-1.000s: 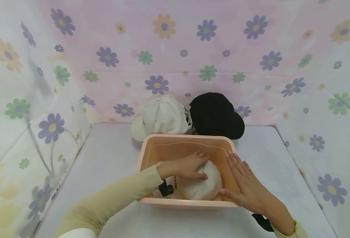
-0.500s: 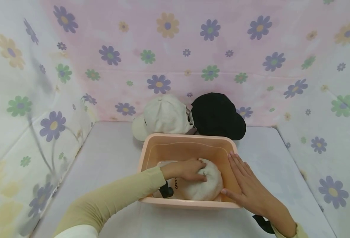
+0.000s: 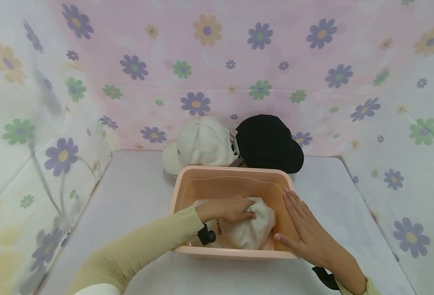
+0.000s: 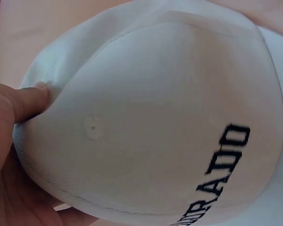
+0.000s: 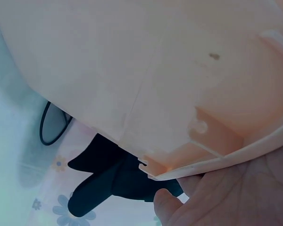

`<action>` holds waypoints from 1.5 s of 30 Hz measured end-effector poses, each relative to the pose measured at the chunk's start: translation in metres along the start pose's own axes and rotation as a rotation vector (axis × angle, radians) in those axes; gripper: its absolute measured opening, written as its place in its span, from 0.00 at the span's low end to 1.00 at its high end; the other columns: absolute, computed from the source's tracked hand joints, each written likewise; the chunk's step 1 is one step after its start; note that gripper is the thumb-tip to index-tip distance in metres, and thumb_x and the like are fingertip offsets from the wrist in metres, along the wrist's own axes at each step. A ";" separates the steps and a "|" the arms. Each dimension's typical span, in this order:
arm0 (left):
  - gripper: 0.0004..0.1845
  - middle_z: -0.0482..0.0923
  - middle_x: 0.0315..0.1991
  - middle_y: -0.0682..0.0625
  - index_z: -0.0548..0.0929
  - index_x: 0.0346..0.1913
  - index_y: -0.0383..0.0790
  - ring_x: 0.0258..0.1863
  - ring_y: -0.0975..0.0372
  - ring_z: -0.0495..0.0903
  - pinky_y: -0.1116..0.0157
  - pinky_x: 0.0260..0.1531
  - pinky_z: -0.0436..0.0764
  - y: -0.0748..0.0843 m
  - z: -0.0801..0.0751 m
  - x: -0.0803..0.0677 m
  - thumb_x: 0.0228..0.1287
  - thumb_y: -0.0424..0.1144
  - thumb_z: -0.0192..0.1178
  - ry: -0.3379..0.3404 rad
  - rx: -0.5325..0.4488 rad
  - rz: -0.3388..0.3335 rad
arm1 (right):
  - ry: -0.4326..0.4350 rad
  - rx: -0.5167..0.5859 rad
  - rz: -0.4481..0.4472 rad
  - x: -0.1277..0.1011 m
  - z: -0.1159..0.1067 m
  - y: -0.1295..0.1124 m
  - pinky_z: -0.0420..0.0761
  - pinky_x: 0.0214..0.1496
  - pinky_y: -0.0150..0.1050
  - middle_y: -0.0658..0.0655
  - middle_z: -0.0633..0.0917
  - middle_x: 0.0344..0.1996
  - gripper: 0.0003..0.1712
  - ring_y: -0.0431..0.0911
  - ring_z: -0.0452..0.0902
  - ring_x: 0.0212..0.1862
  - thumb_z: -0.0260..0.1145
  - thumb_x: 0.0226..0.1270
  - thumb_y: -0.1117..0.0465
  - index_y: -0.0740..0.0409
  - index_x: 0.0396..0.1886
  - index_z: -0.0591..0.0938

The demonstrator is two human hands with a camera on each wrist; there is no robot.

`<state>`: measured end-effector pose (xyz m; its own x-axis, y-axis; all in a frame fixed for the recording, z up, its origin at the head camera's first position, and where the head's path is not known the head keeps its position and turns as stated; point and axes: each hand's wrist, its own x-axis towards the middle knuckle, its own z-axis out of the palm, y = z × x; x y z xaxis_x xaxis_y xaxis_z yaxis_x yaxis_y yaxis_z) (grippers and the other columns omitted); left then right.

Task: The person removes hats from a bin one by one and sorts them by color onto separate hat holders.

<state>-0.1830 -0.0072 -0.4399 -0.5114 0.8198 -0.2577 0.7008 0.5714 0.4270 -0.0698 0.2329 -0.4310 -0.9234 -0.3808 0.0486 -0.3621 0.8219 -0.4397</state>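
Inside the peach plastic bin (image 3: 235, 170) lies an off-white baseball cap (image 3: 252, 235) with dark embroidered lettering. My left hand (image 3: 231, 209) reaches over the bin's left side and pinches the cap's crown. In the left wrist view, the thumb of that hand (image 4: 19, 106) presses into a fold of the cap (image 4: 155, 94), with the other fingers partly hidden beneath the fabric. My right hand (image 3: 310, 231) rests on the bin's right rim, its fingers straight. From the right wrist, the palm (image 5: 240, 195) shows against the rim of the bin (image 5: 108, 61).
Behind the bin, a second off-white cap (image 3: 204, 143) and a black cap (image 3: 268, 143) sit side by side on the pale table (image 3: 139, 184). Flowered cloth (image 3: 217, 73) walls in the back and both sides.
My left hand's fingers have gone from spread over the cap to curled, bunching its crown, which is now creased and dented. The right hand stays on the rim.
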 end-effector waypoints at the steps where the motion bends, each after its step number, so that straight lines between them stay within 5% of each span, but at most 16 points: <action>1: 0.21 0.81 0.61 0.45 0.77 0.64 0.34 0.63 0.56 0.78 0.64 0.65 0.73 0.000 -0.001 0.000 0.79 0.46 0.54 0.003 -0.009 0.000 | 0.002 0.001 -0.002 0.000 0.000 0.000 0.23 0.77 0.30 0.58 0.45 0.83 0.58 0.50 0.32 0.83 0.64 0.69 0.36 0.55 0.84 0.43; 7: 0.25 0.77 0.66 0.43 0.72 0.69 0.33 0.65 0.55 0.76 0.62 0.68 0.71 0.000 -0.006 -0.004 0.80 0.45 0.53 0.055 -0.030 0.044 | 0.008 0.017 0.001 0.000 0.002 -0.003 0.25 0.79 0.35 0.57 0.44 0.83 0.58 0.52 0.33 0.83 0.63 0.69 0.36 0.50 0.84 0.40; 16: 0.14 0.82 0.48 0.46 0.77 0.59 0.38 0.51 0.57 0.80 0.62 0.54 0.78 0.003 -0.011 -0.007 0.77 0.39 0.57 0.187 -0.152 0.084 | 0.030 0.021 0.004 -0.001 0.006 0.000 0.32 0.82 0.47 0.56 0.44 0.83 0.58 0.53 0.34 0.83 0.63 0.68 0.36 0.47 0.85 0.40; 22: 0.12 0.82 0.48 0.48 0.78 0.58 0.40 0.51 0.58 0.81 0.63 0.53 0.79 0.003 -0.014 -0.006 0.77 0.38 0.56 0.213 -0.199 0.061 | 0.030 0.023 0.002 -0.002 0.005 0.000 0.30 0.82 0.42 0.57 0.44 0.83 0.58 0.53 0.34 0.83 0.63 0.69 0.37 0.49 0.84 0.41; 30: 0.24 0.79 0.60 0.44 0.68 0.73 0.37 0.60 0.54 0.78 0.57 0.64 0.75 0.005 -0.019 -0.009 0.79 0.36 0.53 0.258 -0.243 0.061 | 0.039 0.028 0.007 -0.004 0.005 0.000 0.32 0.82 0.43 0.56 0.44 0.84 0.58 0.53 0.34 0.83 0.63 0.69 0.37 0.52 0.84 0.42; 36: 0.20 0.80 0.59 0.44 0.73 0.69 0.37 0.60 0.55 0.78 0.57 0.62 0.76 0.002 -0.028 -0.016 0.79 0.37 0.52 0.313 -0.286 0.047 | 0.053 0.022 -0.024 -0.002 0.005 0.001 0.23 0.76 0.28 0.58 0.44 0.83 0.58 0.50 0.32 0.83 0.65 0.69 0.40 0.55 0.84 0.43; 42: 0.24 0.73 0.67 0.42 0.68 0.73 0.36 0.66 0.54 0.72 0.55 0.69 0.70 0.000 -0.041 -0.025 0.79 0.36 0.53 0.370 -0.323 0.075 | 0.058 0.024 -0.031 0.000 0.003 0.001 0.25 0.78 0.30 0.57 0.45 0.83 0.58 0.50 0.33 0.83 0.66 0.68 0.41 0.53 0.84 0.42; 45: 0.22 0.76 0.63 0.43 0.71 0.71 0.36 0.62 0.56 0.75 0.57 0.66 0.73 0.002 -0.049 -0.031 0.80 0.37 0.51 0.366 -0.363 0.068 | 0.049 0.033 -0.026 0.000 0.003 0.002 0.25 0.77 0.29 0.56 0.43 0.84 0.58 0.50 0.32 0.83 0.66 0.69 0.42 0.52 0.84 0.40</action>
<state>-0.1903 -0.0335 -0.3891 -0.6570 0.7503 0.0734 0.5538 0.4143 0.7222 -0.0698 0.2329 -0.4349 -0.9190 -0.3804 0.1039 -0.3827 0.7970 -0.4672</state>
